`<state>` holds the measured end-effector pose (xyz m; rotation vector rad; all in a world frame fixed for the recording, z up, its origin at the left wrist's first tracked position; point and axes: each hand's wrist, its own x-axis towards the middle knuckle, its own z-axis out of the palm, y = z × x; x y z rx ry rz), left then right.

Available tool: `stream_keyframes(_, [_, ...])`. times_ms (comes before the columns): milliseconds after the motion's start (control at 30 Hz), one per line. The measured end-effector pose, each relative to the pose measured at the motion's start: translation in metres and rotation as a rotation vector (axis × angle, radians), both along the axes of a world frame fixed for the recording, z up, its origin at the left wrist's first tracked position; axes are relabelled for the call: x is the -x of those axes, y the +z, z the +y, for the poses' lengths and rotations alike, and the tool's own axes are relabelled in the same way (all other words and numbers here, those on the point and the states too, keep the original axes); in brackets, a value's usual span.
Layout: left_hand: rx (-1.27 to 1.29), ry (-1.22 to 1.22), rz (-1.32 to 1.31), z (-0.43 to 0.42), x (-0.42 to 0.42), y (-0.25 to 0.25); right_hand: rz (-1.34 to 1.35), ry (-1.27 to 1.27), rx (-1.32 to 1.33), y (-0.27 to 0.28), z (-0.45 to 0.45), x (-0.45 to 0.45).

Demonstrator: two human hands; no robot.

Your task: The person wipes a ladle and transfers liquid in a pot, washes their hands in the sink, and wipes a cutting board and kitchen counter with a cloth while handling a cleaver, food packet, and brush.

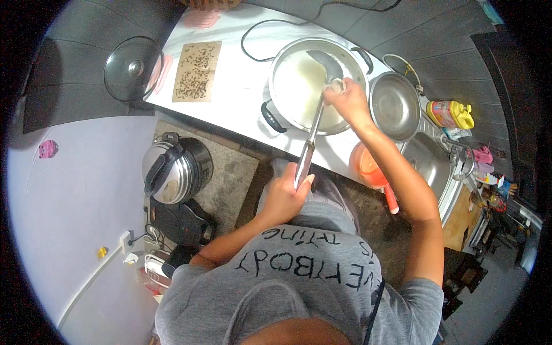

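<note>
On the grey short-sleeved shirt [322, 279] at bottom centre, inverted black lettering [310, 263] reads "VERYBODY", with "IS" and a word ending "ING" nearer the frame's middle, while the label [442, 114] on the yellow plastic jug [463, 119] at right is too small to read.

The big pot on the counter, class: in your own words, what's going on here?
A person is working over a large two-handled metal pot of pale liquid on the white counter. The left hand grips a long-handled metal utensil, its head inside the pot. The right hand is over the pot, beside the utensil's shaft, with a small pale item too unclear to name.
</note>
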<state>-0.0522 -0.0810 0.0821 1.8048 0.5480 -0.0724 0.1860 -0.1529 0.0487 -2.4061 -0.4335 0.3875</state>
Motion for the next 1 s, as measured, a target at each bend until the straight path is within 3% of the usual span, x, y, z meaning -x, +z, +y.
stream_keyframes(67, [0.16,-0.014,0.057,0.001,0.002,-0.002,-0.147,-0.022,0.013,0.011,-0.002,0.001])
stream_keyframes(133, [0.289,-0.01,0.121,0.006,-0.004,0.012,-0.097,-0.21,-0.245,0.013,-0.01,-0.005])
stream_keyframes(267, [0.626,0.0,0.234,0.013,-0.009,0.007,-0.031,-0.292,-0.52,0.034,-0.028,-0.001])
stream_keyframes(400, [0.694,-0.025,0.164,0.007,-0.015,-0.007,-0.012,-0.328,-0.468,0.059,-0.049,0.015])
stream_keyframes(467, [0.805,0.056,0.148,-0.005,-0.02,-0.012,0.215,-0.424,-0.645,0.067,-0.055,0.025])
stream_keyframes(600, [0.893,0.059,0.146,-0.04,-0.028,-0.048,0.255,-0.466,-0.703,0.074,-0.078,0.034])
stream_keyframes(667, [0.951,-0.018,0.123,-0.053,-0.03,-0.067,0.285,-0.628,-0.799,0.08,-0.085,0.039])
stream_keyframes(800, [1.001,-0.143,0.109,-0.076,-0.039,-0.086,0.4,-0.552,-0.91,0.067,-0.127,0.041])
stream_keyframes(1000, [1.042,-0.098,0.138,-0.092,-0.049,-0.089,0.453,-0.706,-1.041,0.06,-0.186,0.049])
